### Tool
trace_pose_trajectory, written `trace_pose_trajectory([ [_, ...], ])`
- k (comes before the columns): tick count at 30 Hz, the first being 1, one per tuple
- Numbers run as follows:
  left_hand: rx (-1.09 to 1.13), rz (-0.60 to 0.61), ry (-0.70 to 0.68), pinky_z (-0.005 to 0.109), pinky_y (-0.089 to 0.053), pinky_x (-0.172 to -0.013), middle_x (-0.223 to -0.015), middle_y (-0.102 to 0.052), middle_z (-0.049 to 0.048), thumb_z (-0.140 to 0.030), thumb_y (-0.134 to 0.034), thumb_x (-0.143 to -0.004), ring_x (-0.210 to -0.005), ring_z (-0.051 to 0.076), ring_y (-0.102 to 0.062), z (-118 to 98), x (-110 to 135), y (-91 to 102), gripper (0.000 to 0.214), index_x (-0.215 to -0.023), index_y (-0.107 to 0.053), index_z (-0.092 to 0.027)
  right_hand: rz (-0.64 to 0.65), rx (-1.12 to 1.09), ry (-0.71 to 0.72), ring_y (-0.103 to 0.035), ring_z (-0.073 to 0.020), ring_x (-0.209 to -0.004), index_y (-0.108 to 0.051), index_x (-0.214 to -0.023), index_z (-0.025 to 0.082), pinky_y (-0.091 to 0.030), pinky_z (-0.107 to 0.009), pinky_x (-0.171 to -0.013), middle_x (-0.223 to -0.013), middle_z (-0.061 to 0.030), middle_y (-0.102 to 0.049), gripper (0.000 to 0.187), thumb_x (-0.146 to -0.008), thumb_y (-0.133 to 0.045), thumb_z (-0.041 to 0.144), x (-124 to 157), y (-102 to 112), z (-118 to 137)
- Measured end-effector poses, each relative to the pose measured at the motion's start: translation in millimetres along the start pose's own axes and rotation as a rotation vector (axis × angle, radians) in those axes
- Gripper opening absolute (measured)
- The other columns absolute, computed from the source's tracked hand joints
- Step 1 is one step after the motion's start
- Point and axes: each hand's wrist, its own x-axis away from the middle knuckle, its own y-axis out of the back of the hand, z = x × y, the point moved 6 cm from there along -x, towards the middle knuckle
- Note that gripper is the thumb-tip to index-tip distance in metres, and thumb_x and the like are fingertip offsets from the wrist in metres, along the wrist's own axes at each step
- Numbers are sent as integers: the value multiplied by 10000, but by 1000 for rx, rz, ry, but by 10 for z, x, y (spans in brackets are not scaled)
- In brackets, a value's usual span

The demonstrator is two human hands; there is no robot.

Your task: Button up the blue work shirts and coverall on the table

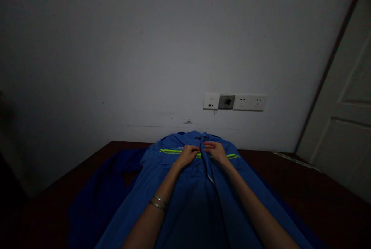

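Observation:
A blue jacket [185, 202] lies spread out with its front facing up and its collar towards the wall. Yellow-green stripes [171, 151] cross its chest, and pale lettering shows above the left one. My left hand [188, 154] is closed in a pinch at the front placket [203, 156], level with the stripes. Just across the placket, my right hand [216, 151] grips its other side between thumb and fingers. The fingertips of both hands are partly hidden by the fabric. A darker blue sleeve [98, 187] stretches out at the left.
Under the jacket is a dark reddish-brown surface [275, 179] that meets a pale wall [145, 56]. Sockets and a switch panel [249, 102] sit on the wall. At the right stands a white panelled door [348, 125], with a thin strip [295, 160] lying near it.

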Motion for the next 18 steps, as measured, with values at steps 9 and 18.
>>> trace_pose_trajectory([
  [9, 247, 7, 103, 178, -392, -523, -555, -563, -14, -106, -466, -688, -511, 89, -513, 150, 37, -11, 183, -810, -603, -108, 26, 39, 77, -624, -152, -705, -648, -781, 111, -487, -254, -699, -732, -51, -674, 340, -503, -509, -27, 51, -113, -15],
  [18, 324, -109, 149, 193, -407, -551, -615, -601, 17, -128, -511, -652, -576, 103, -532, 177, 73, -19, 124, -699, -622, -99, 54, 88, 6, -621, -155, -645, -671, -764, 115, -481, -225, -602, -703, -56, -683, 286, -525, -538, 30, 90, -125, -5],
])
